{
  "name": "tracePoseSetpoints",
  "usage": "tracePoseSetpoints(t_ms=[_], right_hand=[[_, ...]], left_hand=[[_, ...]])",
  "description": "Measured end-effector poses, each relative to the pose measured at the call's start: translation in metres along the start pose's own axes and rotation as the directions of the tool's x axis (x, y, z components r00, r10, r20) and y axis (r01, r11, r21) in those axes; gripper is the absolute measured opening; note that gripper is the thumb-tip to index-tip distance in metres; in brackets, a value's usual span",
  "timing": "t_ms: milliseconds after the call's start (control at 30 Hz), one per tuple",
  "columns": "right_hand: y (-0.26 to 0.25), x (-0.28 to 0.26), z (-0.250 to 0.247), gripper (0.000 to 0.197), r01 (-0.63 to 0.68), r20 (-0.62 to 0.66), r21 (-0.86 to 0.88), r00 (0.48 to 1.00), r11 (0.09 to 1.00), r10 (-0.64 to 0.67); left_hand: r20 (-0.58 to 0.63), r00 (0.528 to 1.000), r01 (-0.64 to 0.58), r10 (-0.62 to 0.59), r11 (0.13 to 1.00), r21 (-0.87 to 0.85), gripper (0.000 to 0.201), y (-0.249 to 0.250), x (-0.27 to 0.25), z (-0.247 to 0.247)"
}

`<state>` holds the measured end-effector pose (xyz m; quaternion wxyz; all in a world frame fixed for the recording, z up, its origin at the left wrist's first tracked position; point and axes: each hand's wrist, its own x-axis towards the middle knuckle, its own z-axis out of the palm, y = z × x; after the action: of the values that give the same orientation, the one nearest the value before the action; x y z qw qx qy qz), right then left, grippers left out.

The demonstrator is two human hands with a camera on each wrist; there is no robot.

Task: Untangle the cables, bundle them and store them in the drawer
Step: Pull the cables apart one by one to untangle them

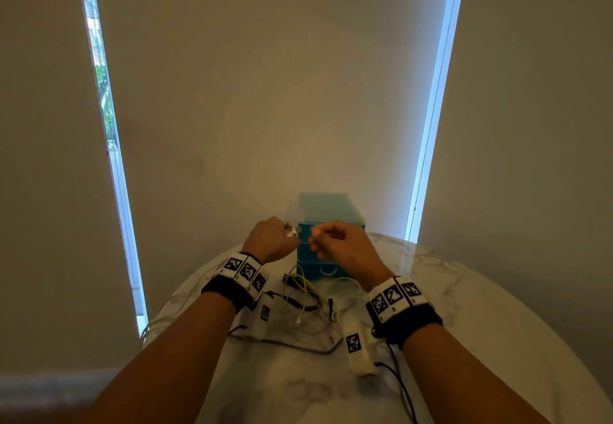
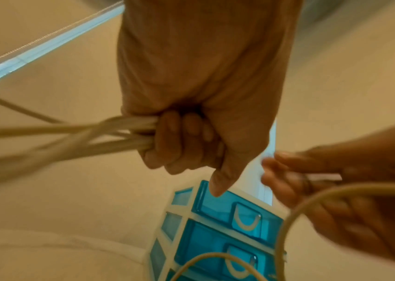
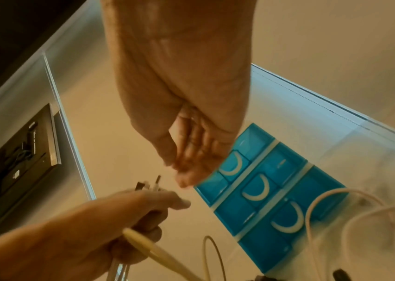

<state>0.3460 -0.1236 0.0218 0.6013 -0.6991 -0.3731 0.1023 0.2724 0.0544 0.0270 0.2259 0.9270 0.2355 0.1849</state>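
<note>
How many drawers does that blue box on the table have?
3, stacked in the blue box: top drawer, middle drawer, bottom drawer. All look closed.

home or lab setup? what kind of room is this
Likely a home room, not a lab: a round marble-look table against windows with drawn roller blinds, a small blue desktop drawer unit, and loose charging cables on the tabletop.
</note>
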Motion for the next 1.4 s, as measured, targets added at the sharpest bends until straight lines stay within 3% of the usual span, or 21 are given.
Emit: tracePoseSetpoints(t_ms=[67,100,133,167,200,233,267,300,333,400,500,600,867,967,1033,1100,1167,1233,1300,1333,1400], right_hand=[[-0.004,-0.008,-0.005,0.056,-0.119,0.168,-0.34,0.968,0.933,0.184],[-0.005,-0.013,-0.005,0.066,-0.114,0.277,-0.53,0.913,0.84,0.299],[-0.003,-0.016,-0.003,0.067,-0.058,0.373,-0.647,0.846,0.76,0.381],[0.0,-0.017,-0.003,0.057,0.004,0.423,-0.68,0.819,0.733,0.388],[0.004,-0.017,-0.004,0.044,0.027,0.425,-0.643,0.844,0.766,0.327],[0.009,-0.015,-0.007,0.034,0.0,0.346,-0.543,0.911,0.839,0.224],[0.014,-0.014,-0.012,0.029,-0.048,0.144,-0.386,0.983,0.921,0.112],[0.021,-0.015,-0.029,0.025,-0.058,-0.132,-0.194,0.991,0.979,0.033],[0.026,-0.014,-0.039,0.021,-0.008,-0.342,0.009,0.94,1.0,0.011],[0.031,-0.02,-0.06,0.019,0.095,-0.495,0.253,0.868,0.963,0.044],[0.04,-0.036,-0.066,0.022,0.13,-0.486,0.379,0.87,0.916,0.078],[0.054,-0.054,-0.059,0.025,0.11,-0.424,0.517,0.894,0.849,0.142],[0.059,-0.066,-0.061,0.029,-0.025,-0.22,0.581,0.958,0.814,0.186],[0.073,-0.066,-0.065,0.026,-0.084,-0.306,0.62,0.89,0.78,0.339],[0.085,-0.064,-0.067,0.033,-0.105,-0.374,0.642,0.822,0.76,0.429],[0.09,-0.062,-0.066,0.036,-0.089,-0.493,0.549,0.769,0.831,0.408],[0.081,-0.064,-0.065,0.022,-0.049,-0.612,0.371,0.738,0.927,0.284],[0.069,-0.068,-0.062,0.011,-0.031,-0.521,0.257,0.837,0.966,0.165],[0.06,-0.073,-0.051,0.009,-0.098,-0.259,0.174,0.955,0.98,0.142],[0.059,-0.076,-0.044,0.008,-0.152,-0.14,0.119,0.976,0.981,0.169],[0.065,-0.078,-0.033,0.022,-0.215,-0.042,0.073,0.975,0.974,0.219]], left_hand=[[-0.088,0.993,0.058,-0.072,0.986,-0.156,0.024,-0.007,0.002,-0.007],[-0.123,0.987,0.071,-0.099,0.975,-0.213,0.024,-0.01,0.001,-0.01],[-0.139,0.983,0.077,-0.117,0.961,-0.266,0.023,-0.012,0.001,-0.01],[-0.143,0.981,0.077,-0.128,0.945,-0.318,0.024,-0.013,0.001,-0.009],[-0.133,0.982,0.079,-0.137,0.925,-0.371,0.025,-0.012,-0.001,-0.006],[-0.11,0.983,0.088,-0.145,0.907,-0.412,0.028,-0.011,-0.004,-0.005],[-0.07,0.988,0.094,-0.137,0.898,-0.43,0.034,-0.012,-0.007,-0.002],[-0.012,0.994,0.092,-0.108,0.895,-0.437,0.041,-0.004,-0.009,0.003],[0.032,0.996,0.091,-0.086,0.901,-0.425,0.047,-0.004,-0.012,0.005],[0.1,0.995,0.069,-0.029,0.908,-0.414,0.057,0.001,-0.021,0.008],[0.191,0.98,0.028,0.06,0.903,-0.428,0.062,0.017,-0.036,0.016],[0.165,0.981,-0.003,0.103,0.858,-0.513,0.061,0.032,-0.043,0.034],[0.047,0.986,0.14,-0.158,0.654,-0.744,0.039,0.024,-0.039,0.076],[0.023,0.974,0.145,-0.224,0.549,-0.823,0.051,0.011,-0.038,0.091],[0.027,0.975,0.138,-0.221,0.506,-0.851,0.046,0.007,-0.042,0.096],[0.025,0.977,0.131,-0.209,0.513,-0.848,0.047,0.009,-0.043,0.096],[0.018,0.984,0.112,-0.178,0.529,-0.841,0.044,0.014,-0.044,0.096],[0.016,0.99,0.091,-0.142,0.537,-0.838,0.039,0.018,-0.047,0.095],[0.03,0.994,0.082,-0.105,0.539,-0.838,0.041,0.018,-0.05,0.095],[0.044,0.995,0.084,-0.088,0.526,-0.846,0.044,0.019,-0.052,0.095],[0.074,0.996,0.09,-0.051,0.497,-0.863,0.05,0.021,-0.056,0.093]])
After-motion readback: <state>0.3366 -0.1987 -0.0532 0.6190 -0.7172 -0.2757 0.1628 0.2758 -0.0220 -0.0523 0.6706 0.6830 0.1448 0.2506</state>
